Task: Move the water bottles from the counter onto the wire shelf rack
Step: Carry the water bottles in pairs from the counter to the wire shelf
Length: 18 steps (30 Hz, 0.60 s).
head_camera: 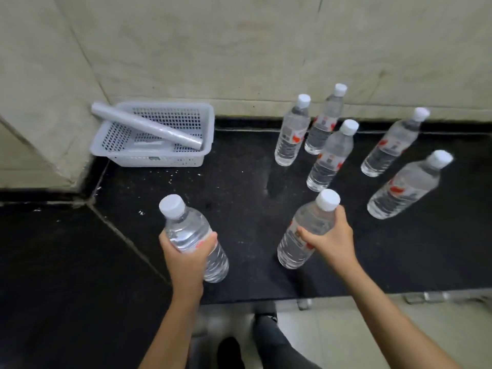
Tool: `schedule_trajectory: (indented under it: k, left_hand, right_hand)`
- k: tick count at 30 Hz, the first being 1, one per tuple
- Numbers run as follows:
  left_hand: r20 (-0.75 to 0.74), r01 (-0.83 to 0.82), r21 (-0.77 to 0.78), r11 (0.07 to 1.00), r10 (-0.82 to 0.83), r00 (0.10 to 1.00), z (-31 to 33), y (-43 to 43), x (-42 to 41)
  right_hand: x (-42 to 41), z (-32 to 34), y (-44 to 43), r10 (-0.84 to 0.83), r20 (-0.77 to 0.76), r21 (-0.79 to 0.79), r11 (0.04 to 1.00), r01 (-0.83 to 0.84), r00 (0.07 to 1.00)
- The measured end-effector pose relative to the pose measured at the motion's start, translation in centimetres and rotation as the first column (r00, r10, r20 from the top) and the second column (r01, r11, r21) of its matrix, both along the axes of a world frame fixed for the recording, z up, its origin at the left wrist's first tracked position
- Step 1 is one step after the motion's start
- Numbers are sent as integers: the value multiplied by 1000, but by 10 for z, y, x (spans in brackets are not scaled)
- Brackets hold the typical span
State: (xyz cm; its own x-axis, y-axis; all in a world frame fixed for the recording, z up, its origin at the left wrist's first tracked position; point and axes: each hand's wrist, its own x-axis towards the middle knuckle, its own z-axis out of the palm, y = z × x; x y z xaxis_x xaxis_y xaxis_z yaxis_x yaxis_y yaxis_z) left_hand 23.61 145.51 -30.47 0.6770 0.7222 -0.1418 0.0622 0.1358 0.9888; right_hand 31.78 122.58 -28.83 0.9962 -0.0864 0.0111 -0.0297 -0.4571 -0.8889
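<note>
Several clear water bottles with white caps stand on a black stone counter (239, 187). My left hand (186, 254) grips one bottle (191, 230) around its middle, lifted near the counter's front. My right hand (332, 241) is wrapped around a second bottle (306, 230) just below its neck; its base seems to rest on the counter. Further back, a bottle (291, 131) stands beside another (323, 121), with a third (330, 155) in front of them. At the right stand two more bottles (394, 143) (404, 187). The wire shelf rack is not in view.
A white perforated plastic basket (207, 115) sits in the counter's back left corner, holding a grey roll (143, 125). Beige tiled walls close the back and left. The counter's front edge runs below my hands; my dark shoes (266, 331) show on the floor.
</note>
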Motion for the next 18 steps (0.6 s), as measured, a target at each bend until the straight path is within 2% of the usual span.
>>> schedule_trajectory:
  k: [4, 8, 18]
  left_hand:
    - [5, 203, -13, 979, -203, 979, 3, -38, -9]
    - [46, 415, 13, 910, -415, 909, 14, -81, -15]
    - [-9, 627, 67, 776, -628, 778, 10, -249, -59]
  right_hand:
    - [-56, 3, -43, -119, -9, 14, 993, 120, 993]
    - [-96, 2, -89, -269, 27, 76, 961, 267, 963]
    - [-186, -14, -237, -494, -3, 147, 860, 490, 869]
